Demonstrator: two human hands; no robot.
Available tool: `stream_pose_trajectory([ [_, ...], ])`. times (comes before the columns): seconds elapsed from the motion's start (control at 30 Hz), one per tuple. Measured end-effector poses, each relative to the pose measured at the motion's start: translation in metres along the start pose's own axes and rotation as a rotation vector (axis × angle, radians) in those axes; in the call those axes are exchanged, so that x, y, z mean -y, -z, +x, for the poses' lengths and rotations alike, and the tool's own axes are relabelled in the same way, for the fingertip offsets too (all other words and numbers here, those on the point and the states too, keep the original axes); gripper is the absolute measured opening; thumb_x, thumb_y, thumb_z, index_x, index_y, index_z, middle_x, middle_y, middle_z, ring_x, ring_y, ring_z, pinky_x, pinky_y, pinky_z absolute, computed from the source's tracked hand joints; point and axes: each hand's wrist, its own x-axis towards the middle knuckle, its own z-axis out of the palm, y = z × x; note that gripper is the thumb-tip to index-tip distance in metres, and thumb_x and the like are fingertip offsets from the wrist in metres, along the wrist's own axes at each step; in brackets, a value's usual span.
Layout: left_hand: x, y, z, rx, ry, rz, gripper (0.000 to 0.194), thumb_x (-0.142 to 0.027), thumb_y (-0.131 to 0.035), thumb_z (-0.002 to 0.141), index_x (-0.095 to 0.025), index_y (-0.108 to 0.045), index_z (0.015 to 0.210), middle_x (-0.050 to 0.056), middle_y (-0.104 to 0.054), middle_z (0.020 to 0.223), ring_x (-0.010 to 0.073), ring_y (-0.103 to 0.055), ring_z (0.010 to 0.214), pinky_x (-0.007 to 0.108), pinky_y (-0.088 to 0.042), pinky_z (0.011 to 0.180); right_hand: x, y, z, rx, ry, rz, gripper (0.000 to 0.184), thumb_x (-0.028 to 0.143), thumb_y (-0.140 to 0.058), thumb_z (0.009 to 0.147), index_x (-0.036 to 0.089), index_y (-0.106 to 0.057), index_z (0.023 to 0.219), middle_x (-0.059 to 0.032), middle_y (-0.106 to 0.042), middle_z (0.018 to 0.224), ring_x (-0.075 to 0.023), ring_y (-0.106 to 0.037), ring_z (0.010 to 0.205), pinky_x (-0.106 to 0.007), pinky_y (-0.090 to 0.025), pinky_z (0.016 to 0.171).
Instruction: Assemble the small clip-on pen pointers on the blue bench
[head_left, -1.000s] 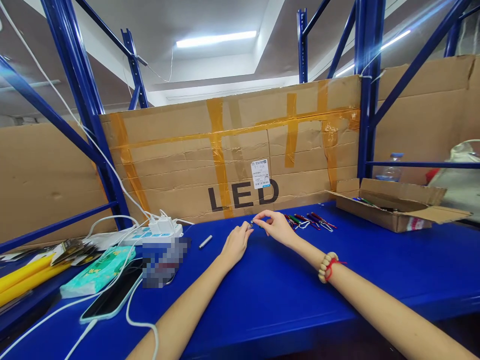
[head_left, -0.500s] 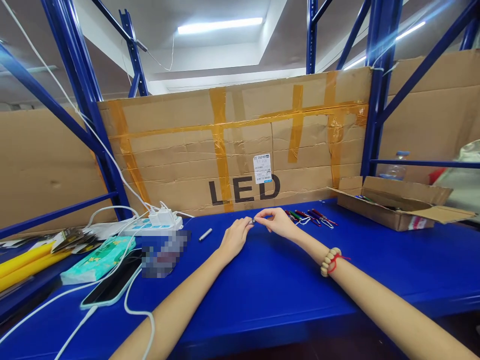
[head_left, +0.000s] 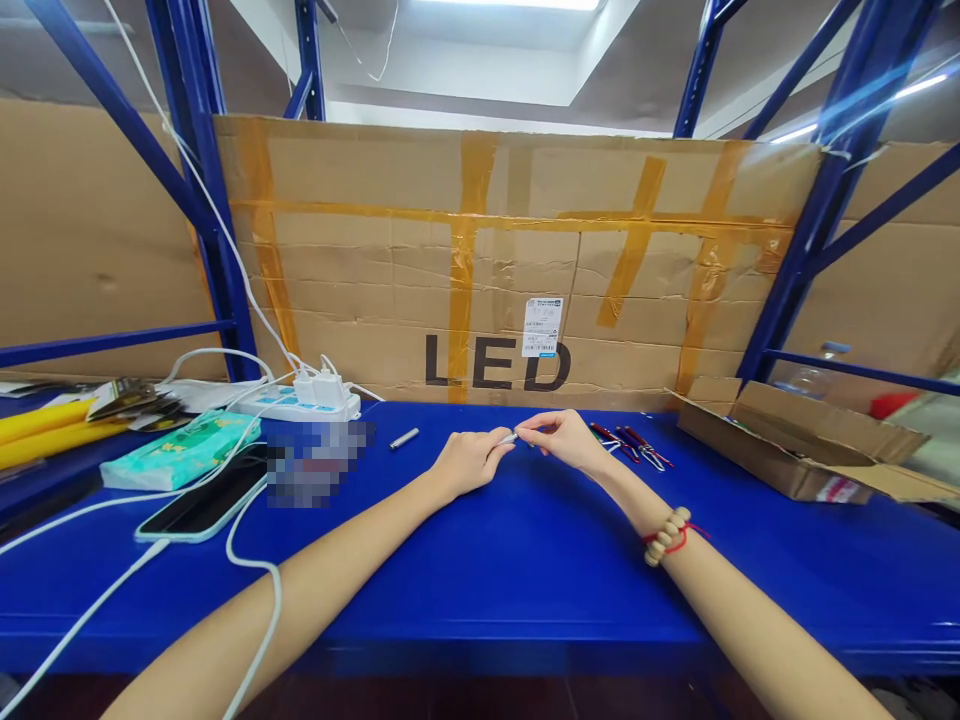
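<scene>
My left hand (head_left: 469, 466) is closed round a small silvery tube (head_left: 508, 439), whose end shows past the thumb and finger. Pinched at that end are the thumb and forefinger of my right hand (head_left: 564, 440); any smaller part between them is too small to make out. Both hands meet just above the blue tabletop (head_left: 517, 560). To the left of my left hand lies a similar silvery tube (head_left: 403, 439). Just beyond my right hand rest several red-handled tools with pale metal loops (head_left: 634, 445), partly hidden by that hand.
At left are a plugged-in phone (head_left: 206, 500), a green tissue pack (head_left: 180, 450), a white power strip (head_left: 330, 402) and loose white cables. A blurred-out item lies beside the phone. An open cardboard box (head_left: 787, 460) stands at right. Cardboard marked LED (head_left: 360, 300) walls the back.
The view has tilted down and shifted. More of the silvery tube shows between my hands, and both hands stay together at nearly the same spot.
</scene>
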Motion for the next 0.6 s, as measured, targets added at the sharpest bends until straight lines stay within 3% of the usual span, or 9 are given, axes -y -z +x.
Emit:
stream_pose_trajectory([
  [0.17,-0.001,-0.001,-0.001,0.011,-0.006,0.063,0.026,-0.032,-0.033,0.091,-0.020,-0.056,0.097,0.002,-0.066,0.077,0.0182,-0.062,0.070,0.022,-0.036,0.051,-0.003,-0.003,-0.002,-0.015,-0.028,0.005,0.046,0.046,-0.070,0.051,0.007,-0.068,0.076,-0.0042,-0.059,0.062,-0.0032,-0.039,0.044,-0.017,-0.032,0.042],
  [0.3,-0.001,-0.002,0.000,0.027,0.065,0.079,0.028,-0.034,-0.032,0.091,-0.021,-0.055,0.100,0.003,-0.066,0.077,0.0199,-0.063,0.071,0.023,-0.038,0.053,-0.007,-0.011,-0.002,-0.057,-0.022,0.051,0.053,0.051,-0.070,0.051,0.007,-0.067,0.078,-0.0033,-0.058,0.060,-0.0026,-0.038,0.043,-0.017,-0.031,0.042],
  [0.6,-0.003,-0.002,0.007,0.046,0.189,-0.039,0.029,-0.038,-0.027,0.092,-0.025,-0.050,0.105,0.002,-0.066,0.085,0.0215,-0.062,0.082,0.025,-0.043,0.061,-0.010,-0.023,0.005,-0.225,0.008,0.123,0.062,0.061,-0.066,0.051,0.007,-0.064,0.083,-0.0028,-0.056,0.058,-0.0033,-0.039,0.041,-0.018,-0.030,0.040],
])
